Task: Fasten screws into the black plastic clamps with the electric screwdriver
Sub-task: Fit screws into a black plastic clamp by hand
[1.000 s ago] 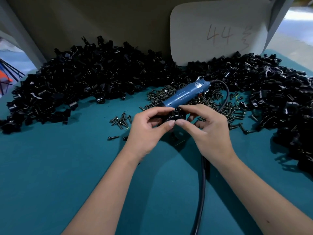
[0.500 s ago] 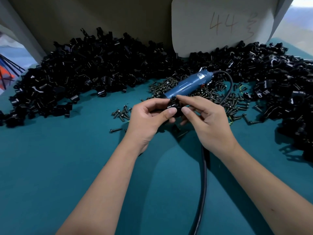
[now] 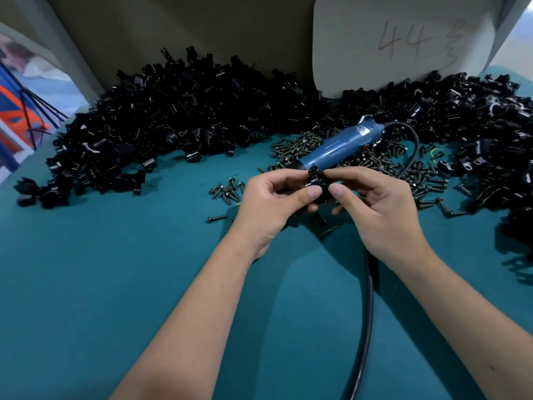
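While both hands meet above the middle of the teal felt-covered counter (image 3: 101, 284), they share one small black plastic clamp (image 3: 318, 187) between them. The left hand (image 3: 271, 207) pinches the clamp from its left side, thumb in front and fingers curled behind. The right hand (image 3: 377, 209) pinches it from the right, thumb tip almost touching the left thumb. A dark screw head (image 3: 313, 170) stands up from the top of the clamp, just under the right forefinger; how deep the screw sits cannot be told.

Just behind the clamp lies the blue electric screwdriver (image 3: 336, 150), on its side, nose toward the hands and tail pointing away to the right. Neither hand touches it. Its black power cord (image 3: 366, 327) loops out from the tail, curves round to the right of the clamp, passes under the right wrist and runs off the near edge of the view.

Under and around the screwdriver, behind and to the right of the clamp, spreads a heap of small dark metal screws (image 3: 403, 174). A smaller cluster of loose screws (image 3: 227, 189) lies just left of the clamp, with a single screw (image 3: 216, 218) nearer still.

Farther back from the clamp, a long heap of black plastic clamps (image 3: 178, 122) stretches across the counter from far left to far right. Behind that heap, to the right, leans a pale card marked "44" (image 3: 403, 41) against a drab wall.
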Demonstrator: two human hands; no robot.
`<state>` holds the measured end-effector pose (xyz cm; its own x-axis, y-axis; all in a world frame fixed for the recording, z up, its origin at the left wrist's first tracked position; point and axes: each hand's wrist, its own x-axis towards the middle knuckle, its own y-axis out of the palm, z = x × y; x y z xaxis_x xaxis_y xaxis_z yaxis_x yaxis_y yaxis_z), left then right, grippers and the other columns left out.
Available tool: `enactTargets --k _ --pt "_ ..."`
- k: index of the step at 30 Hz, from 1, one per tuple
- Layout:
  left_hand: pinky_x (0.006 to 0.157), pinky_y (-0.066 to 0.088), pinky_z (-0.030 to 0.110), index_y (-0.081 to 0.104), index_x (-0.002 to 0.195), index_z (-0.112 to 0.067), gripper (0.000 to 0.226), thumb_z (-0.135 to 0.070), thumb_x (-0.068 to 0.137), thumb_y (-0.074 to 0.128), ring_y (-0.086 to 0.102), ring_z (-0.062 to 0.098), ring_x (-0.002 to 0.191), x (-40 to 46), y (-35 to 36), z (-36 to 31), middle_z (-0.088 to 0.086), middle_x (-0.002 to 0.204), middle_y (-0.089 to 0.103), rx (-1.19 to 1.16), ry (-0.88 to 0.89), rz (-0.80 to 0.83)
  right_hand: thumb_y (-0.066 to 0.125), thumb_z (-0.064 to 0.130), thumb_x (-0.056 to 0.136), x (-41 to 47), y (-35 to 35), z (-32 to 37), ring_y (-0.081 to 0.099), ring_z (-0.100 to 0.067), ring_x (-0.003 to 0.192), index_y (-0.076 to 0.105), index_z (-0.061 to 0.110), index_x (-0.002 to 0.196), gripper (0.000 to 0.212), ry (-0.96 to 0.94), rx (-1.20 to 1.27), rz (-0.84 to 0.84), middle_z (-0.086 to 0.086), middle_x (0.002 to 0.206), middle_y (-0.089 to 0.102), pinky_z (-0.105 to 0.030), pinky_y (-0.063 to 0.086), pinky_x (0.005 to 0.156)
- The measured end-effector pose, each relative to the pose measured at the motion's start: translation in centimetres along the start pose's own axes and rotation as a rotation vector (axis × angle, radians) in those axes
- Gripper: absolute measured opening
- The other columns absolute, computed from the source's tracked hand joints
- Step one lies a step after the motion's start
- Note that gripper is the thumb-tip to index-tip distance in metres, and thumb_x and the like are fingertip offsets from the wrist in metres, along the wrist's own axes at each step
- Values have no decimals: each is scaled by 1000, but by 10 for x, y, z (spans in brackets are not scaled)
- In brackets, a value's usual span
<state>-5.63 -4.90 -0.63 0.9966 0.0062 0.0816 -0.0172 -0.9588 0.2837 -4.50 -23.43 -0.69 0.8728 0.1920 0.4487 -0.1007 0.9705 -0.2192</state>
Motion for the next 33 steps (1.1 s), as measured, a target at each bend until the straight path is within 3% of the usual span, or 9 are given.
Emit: enactTargets --k 5,11,16,19,22,26,30,33 --pt "68 60 27 74 104 -1 24 1 82 82 75 23 82 -1 0 1 13 91 76 -28 28 -34 68 11 100 -1 3 4 74 -17 91 75 29 115 24 -33 -51 5 13 103 76 -22 60 71" --pt "67 60 25 74 103 0 22 -1 82 81 76 24 80 -1 -1 -2 11 91 78 -8 19 -30 68 11 100 -3 3 6 74 -21 90 76 24 117 22 -42 -59 -9 10 106 76 -23 59 67" --pt "66 61 27 75 100 -1 17 0 84 80 74 24 70 1 -6 -12 10 88 78 33 68 -63 66 18 101 -5 7 9 73 -14 96 72 25 121 22 -102 -153 -16 16 109 74 -26 61 71" --pt "63 60 25 74 94 -6 8 -1 88 74 72 18 63 5 -17 -24 6 85 78 -55 138 -216 67 13 100 -5 20 17 70 -8 92 73 12 116 17 -237 -348 -58 8 102 73 -25 58 76" --pt "67 61 26 74 97 -4 8 -5 90 77 74 18 67 10 -48 -36 9 91 78 -55 187 -474 70 4 95 4 48 31 66 -10 82 75 9 103 10 -315 -477 62 3 92 73 -16 53 77" --pt "65 57 22 75 99 1 19 -13 88 83 73 17 66 13 -87 -42 11 87 76 17 189 -805 70 8 91 30 94 46 68 -20 81 75 14 94 9 -72 -539 243 0 87 74 -39 58 82" --pt "66 58 22 74 98 7 26 -15 87 85 70 14 60 13 -100 -41 -1 70 73 -19 158 -918 65 6 90 51 133 60 64 -32 84 69 13 96 10 49 -719 359 -9 90 68 -38 57 78" --pt "65 58 22 73 98 9 28 -15 87 84 69 14 60 13 -99 -39 -7 61 69 -48 138 -935 60 -5 85 60 148 69 47 -31 65 45 10 76 24 77 -939 472 -8 74 42 -38 42 64"
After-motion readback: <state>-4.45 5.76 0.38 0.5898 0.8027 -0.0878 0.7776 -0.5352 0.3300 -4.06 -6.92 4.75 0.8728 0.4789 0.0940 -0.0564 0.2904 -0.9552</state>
